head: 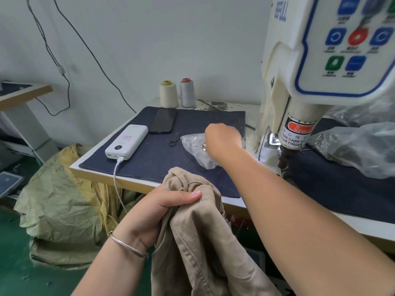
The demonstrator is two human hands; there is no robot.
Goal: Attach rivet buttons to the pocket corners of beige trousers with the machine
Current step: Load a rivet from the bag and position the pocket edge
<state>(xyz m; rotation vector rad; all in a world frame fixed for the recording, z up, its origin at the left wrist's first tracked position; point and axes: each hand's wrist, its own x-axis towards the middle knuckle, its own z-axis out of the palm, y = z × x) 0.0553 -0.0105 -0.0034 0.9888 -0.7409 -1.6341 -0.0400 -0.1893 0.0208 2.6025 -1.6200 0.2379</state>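
The right hand [222,138] reaches into the clear bag of rivets [195,147] on the surface [96,170], fingers hidden, so I cannot tell whether it holds one. The left hand [159,212] grips the beige trousers [198,242] bunched, off the front edge. Risks: a fumbled rivet spilling, the pocket corner lost in the bunch, fingers near the machine [292,133] punch.

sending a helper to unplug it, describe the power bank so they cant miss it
On the dark blue mat left of the riveting machine, near its front left corner, lies the power bank. It is white with a white cable plugged in, unlike the black phone beside it.
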